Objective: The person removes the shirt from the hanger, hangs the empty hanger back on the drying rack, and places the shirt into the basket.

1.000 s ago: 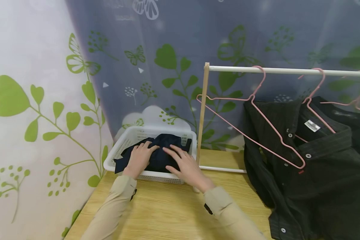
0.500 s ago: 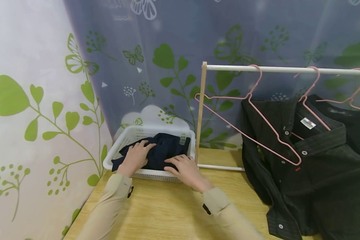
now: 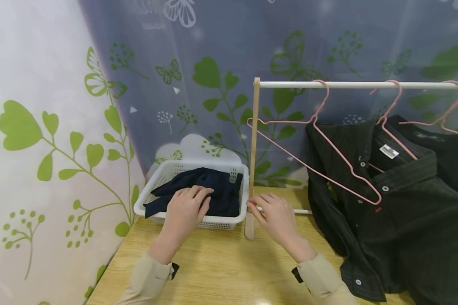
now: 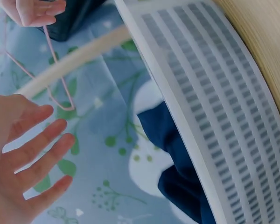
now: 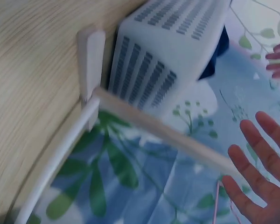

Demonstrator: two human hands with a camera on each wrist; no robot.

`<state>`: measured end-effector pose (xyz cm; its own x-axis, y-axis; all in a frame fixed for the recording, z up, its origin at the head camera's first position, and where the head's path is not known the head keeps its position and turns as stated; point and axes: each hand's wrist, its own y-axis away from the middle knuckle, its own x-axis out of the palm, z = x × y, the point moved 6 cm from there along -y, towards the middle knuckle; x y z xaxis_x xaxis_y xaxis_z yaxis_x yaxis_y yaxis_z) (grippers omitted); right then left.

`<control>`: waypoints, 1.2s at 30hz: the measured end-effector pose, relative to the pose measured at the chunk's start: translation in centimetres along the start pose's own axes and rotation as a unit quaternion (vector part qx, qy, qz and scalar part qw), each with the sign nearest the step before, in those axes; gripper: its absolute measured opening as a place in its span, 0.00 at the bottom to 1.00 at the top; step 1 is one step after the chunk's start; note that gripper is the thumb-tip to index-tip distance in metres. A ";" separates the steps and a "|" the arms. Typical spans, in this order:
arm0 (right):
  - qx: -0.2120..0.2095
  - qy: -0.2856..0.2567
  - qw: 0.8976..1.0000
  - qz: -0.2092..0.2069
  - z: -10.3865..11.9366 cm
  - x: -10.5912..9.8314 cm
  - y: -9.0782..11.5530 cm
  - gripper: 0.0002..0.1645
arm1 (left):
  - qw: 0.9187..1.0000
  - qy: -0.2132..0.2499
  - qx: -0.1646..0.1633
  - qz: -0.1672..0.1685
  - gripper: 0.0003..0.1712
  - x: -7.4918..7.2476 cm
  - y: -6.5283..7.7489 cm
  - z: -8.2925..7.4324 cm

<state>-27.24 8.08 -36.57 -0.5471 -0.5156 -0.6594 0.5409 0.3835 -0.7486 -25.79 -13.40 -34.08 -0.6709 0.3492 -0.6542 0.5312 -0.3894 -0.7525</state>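
Observation:
Dark navy cloth point(image 3: 217, 186) lies bunched in a white plastic basket point(image 3: 241, 169) on the table. My left hand point(image 3: 187, 207) hovers over the basket's front side, overlapping the cloth in the head view. In the left wrist view this left hand point(image 4: 32, 158) has its fingers spread and holds nothing, with a gap between it and the basket wall. My right hand point(image 3: 276, 216) hangs to the right of the basket, just past the rack's wooden post point(image 3: 253, 148). Its fingers are loosely bent and nothing is in them; the right wrist view shows the right hand point(image 5: 266, 172) with parted fingers.
A white rail point(image 3: 290, 84) carries several pink hangers point(image 3: 314, 120). A black button-up shirt point(image 3: 366, 169) hangs at the right, with another black garment point(image 3: 431, 137) behind it. A printed curtain point(image 3: 168, 106) stands behind the wooden table point(image 3: 213, 254).
Both hands have lifted off the cloth and drawn back toward the body. The right hand has moved right, out of the basket, past the post. The cloth stays in the basket.

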 end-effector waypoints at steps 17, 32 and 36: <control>0.014 0.087 0.996 -0.014 -3.5 -5.5 6.9 0.38 | 0.999 0.017 -0.012 -0.036 0.05 4.0 1.3 -5.4; 0.090 0.124 0.984 -0.090 -7.8 -15.2 8.1 0.17 | 0.997 0.039 -0.045 -0.042 0.03 6.7 -2.3 -5.8; 0.112 0.147 0.973 -0.138 -9.0 -18.8 7.6 0.19 | 0.998 0.022 -0.049 -0.043 0.03 7.5 -3.8 -5.5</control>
<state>-18.57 27.57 -30.47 -0.8319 -0.3219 -0.4520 0.4555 0.0689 -0.8875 -30.01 -4.64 -36.60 -0.6942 0.4160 -0.5874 0.5218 -0.2713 -0.8088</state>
